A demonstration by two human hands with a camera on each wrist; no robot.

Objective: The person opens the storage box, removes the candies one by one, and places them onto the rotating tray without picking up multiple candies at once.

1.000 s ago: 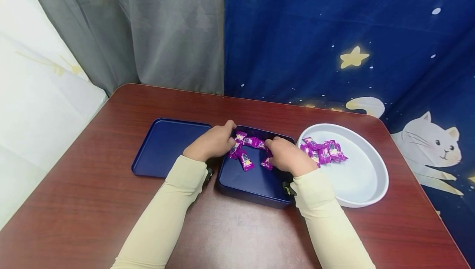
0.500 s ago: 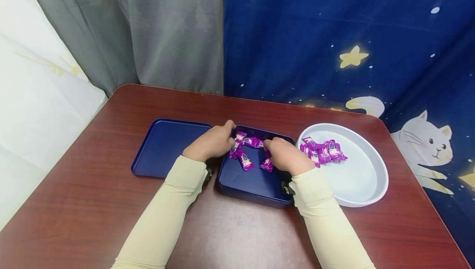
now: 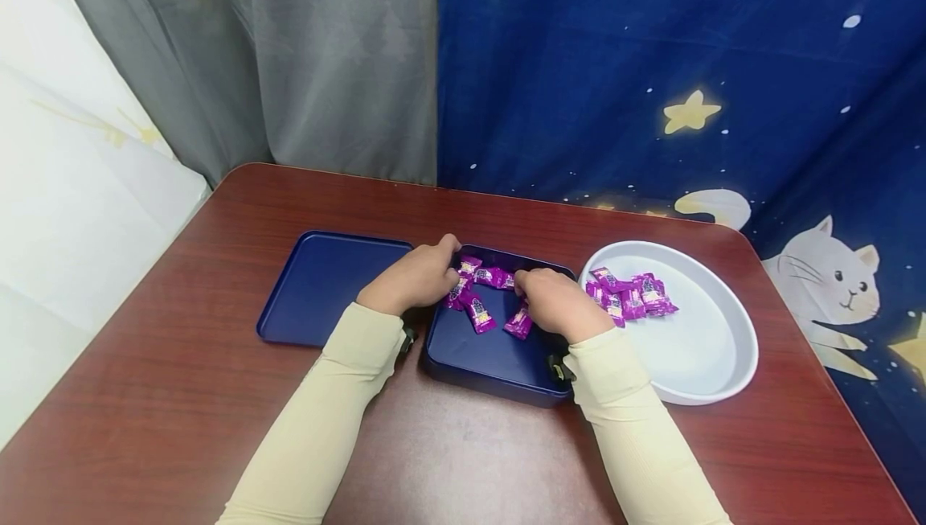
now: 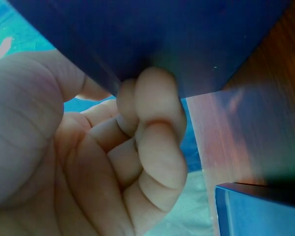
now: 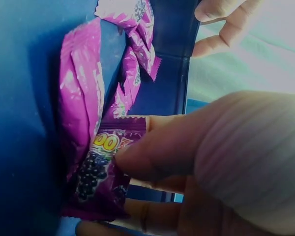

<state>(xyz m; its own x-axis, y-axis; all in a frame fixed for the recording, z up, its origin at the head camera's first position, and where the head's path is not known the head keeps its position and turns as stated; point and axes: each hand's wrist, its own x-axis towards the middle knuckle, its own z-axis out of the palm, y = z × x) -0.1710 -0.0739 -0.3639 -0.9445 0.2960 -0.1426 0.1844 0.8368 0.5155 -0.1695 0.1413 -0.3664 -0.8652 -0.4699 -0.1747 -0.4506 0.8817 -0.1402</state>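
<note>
My left hand (image 3: 418, 274) grips the wall of the open dark blue box (image 3: 499, 364) near its far left corner. In the left wrist view, the thumb and curled fingers (image 4: 160, 123) hold that wall (image 4: 157, 34) between them. Over the box's right side, my right hand (image 3: 560, 300) reaches in. Its thumb and fingers pinch a purple-wrapped candy (image 5: 96, 182) printed with dark grapes. Another purple candy (image 5: 81, 88) lies right beside it. More wrapped candies (image 3: 479, 313) lie along the far and left walls of the box.
A flat dark blue lid (image 3: 318, 284) lies to the left of the box. On the right stands a white oval tray (image 3: 712, 348) with a pile of purple candies (image 3: 633, 300) at its left. Everything rests on a reddish-brown table (image 3: 181, 364); curtains (image 3: 347, 67) hang behind.
The candy showing below my right fingers has shifted slightly left and toward the near side, and tilted. My left hand keeps its place on the box.
</note>
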